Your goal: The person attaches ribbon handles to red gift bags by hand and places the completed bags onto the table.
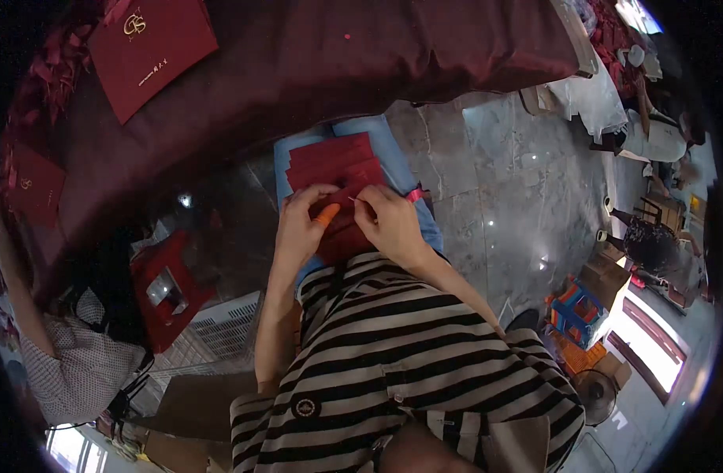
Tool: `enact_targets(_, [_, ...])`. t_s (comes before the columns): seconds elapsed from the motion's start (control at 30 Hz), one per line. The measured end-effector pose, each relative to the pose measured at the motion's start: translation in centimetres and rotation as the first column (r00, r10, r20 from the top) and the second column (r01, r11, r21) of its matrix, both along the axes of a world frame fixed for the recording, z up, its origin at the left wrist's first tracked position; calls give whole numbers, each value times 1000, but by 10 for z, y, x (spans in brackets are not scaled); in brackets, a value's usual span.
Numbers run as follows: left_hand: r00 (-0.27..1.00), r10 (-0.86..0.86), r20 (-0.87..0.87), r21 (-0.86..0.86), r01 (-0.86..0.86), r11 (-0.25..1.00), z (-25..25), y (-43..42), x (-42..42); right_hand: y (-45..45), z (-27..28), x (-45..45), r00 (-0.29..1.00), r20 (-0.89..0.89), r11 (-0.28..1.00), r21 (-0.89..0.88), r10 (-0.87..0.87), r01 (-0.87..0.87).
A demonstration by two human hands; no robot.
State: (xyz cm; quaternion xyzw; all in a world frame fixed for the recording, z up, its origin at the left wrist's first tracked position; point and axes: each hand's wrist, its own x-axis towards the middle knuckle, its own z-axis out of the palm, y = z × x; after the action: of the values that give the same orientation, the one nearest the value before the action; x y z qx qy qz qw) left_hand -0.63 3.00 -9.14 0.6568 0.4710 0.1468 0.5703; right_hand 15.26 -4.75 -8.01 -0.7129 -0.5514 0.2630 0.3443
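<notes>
Several dark red card or paper pieces (330, 154) lie in an overlapping stack across my jeans-clad lap. My left hand (301, 217) is closed at the upper piece's edge, with an orange finger cover (327, 214) on one digit. Close beside it, my right hand (389, 221) is bent in a pinch over the same piece. A thin pale bit (352, 199) shows at its fingertips, too small to name. A bright pink band or ribbon (414, 195) sits by the outer side of my right hand. The fingertips partly hide the work between them.
A table with a dark red cloth (314, 63) stands ahead, bearing a red gift bag (152, 51) with gold print. Another red bag (37, 185) is at left. A white plastic crate (219, 331) stands low left. A person's sleeve (78, 370) shows far left; boxes (602, 284) stand right.
</notes>
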Motion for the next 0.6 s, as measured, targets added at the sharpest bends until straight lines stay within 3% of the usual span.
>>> enact_targets(0.1, [1000,-22,-15,45,23,999,5,-2,1,1,0,-1,1000,31,1000,-16,-3,4])
enact_targets(0.17, [998,-39,-45,224,48,973,13,-7,4,2,2,-2,998,57,1000,-23,-5,6])
enact_targets(0.27, [995,-18,-100,350,52,935,25,-16,10,5,10,-4,989,149,997,-77,2,9])
enact_targets(0.37, [992,1,-127,268,34,963,29,-20,10,7,13,-2,986,167,995,-101,23,-6])
enact_targets(0.43, [994,-2,-108,307,36,951,26,-22,10,7,12,7,995,-69,992,-94,76,-82])
enact_targets(0.6, [996,10,-90,325,20,945,30,-23,14,6,23,14,986,65,986,-86,151,-145])
